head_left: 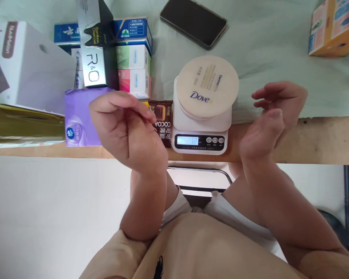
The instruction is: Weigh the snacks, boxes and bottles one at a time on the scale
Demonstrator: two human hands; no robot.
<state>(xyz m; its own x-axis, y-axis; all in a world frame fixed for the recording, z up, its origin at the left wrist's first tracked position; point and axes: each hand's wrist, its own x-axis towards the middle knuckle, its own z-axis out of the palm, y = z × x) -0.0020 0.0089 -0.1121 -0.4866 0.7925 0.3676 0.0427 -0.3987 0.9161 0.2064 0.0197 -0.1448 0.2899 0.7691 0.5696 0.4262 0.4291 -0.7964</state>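
A white digital kitchen scale (pixel 178 128) sits near the table's front edge with its display lit. On its platform rests a round cream-coloured Dove tub (pixel 206 83), lid up. My left hand (pixel 128 128) is raised left of the scale, fingers loosely bent, nothing visible in it. It partly covers a purple tissue pack (pixel 81 120) and a brown cocoa biscuit packet (pixel 164 124), which lies beside the scale. My right hand (pixel 275 116) hovers to the right of the scale, thumb apart from the half-curled fingers, holding nothing. Neither hand touches the tub.
At left stand a large white box (pixel 46 66), a tall black-and-silver R&O box (pixel 93 58), several small cartons (pixel 133 58) and a yellow-green bottle (pixel 26 124). A black phone (pixel 194 21) lies behind the scale. An orange box (pixel 334 29) is at far right.
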